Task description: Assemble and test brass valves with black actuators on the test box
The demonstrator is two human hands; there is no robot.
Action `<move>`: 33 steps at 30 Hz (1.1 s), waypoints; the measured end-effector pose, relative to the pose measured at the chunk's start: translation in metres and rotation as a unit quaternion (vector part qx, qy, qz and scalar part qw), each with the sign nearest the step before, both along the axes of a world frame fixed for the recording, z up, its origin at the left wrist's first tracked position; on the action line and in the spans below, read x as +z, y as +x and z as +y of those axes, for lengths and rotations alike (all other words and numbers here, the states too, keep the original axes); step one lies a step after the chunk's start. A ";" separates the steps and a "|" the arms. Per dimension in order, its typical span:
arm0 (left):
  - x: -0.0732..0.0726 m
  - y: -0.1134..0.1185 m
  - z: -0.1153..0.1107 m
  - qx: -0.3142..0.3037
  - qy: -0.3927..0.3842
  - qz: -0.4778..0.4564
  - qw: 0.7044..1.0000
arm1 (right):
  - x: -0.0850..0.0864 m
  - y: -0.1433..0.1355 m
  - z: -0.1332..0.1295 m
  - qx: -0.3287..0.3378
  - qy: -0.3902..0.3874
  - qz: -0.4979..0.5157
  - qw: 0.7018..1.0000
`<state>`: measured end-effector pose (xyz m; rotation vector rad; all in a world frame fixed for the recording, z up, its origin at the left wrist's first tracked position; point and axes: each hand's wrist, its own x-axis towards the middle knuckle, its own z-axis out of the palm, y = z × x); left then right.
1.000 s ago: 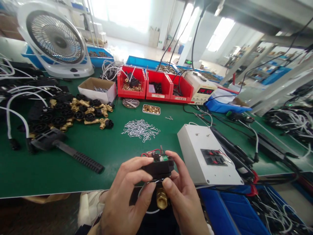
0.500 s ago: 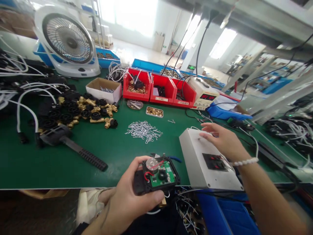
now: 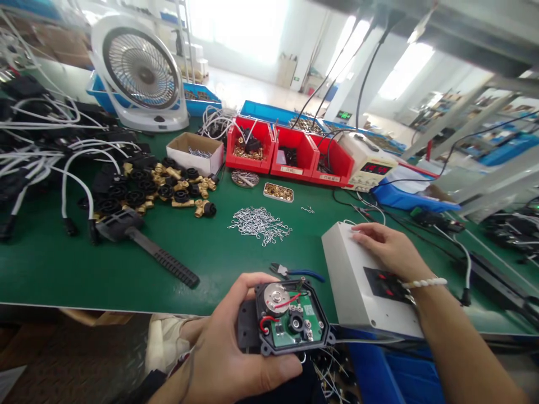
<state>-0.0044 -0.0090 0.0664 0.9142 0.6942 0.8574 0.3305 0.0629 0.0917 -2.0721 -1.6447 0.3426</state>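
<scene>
My left hand [image 3: 240,342] is wrapped round a black housing [image 3: 249,325] with a green circuit board [image 3: 281,331], a round silver motor and red wires inside, its open side facing up. My right hand [image 3: 389,247], with a beaded bracelet at the wrist, rests over the far end of a grey box [image 3: 349,280]. Its thumb and fingers are bent together near a small spot on the box top; whatever they pinch is too small to tell. Blue-handled pliers [image 3: 301,273] lie just beyond the housing. A heap of metal clips [image 3: 260,224] lies farther back.
A black mallet [image 3: 147,247] and brass fittings [image 3: 172,185] lie to the left. Behind are a fan [image 3: 141,73], a carton [image 3: 196,154], red bins [image 3: 250,146], a small tray of brass parts [image 3: 278,192] and a power supply [image 3: 366,160]. Cables run at the right.
The view has shifted left. The housing has come nearer and the pliers show more fully beyond it. My right hand's fingers have drawn closer together over the box. The power supply's red digits differ.
</scene>
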 end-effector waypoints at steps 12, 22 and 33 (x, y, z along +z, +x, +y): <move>0.008 0.003 -0.002 0.006 -0.005 0.023 1.000 | 0.001 -0.007 -0.001 -0.036 0.004 -0.013 0.999; 0.009 0.004 -0.003 0.040 -0.010 -0.007 0.999 | 0.001 -0.009 -0.001 -0.042 0.009 -0.019 0.999; 0.015 0.006 0.002 0.056 -0.157 -0.127 0.978 | 0.001 -0.009 0.000 -0.047 0.006 -0.020 0.999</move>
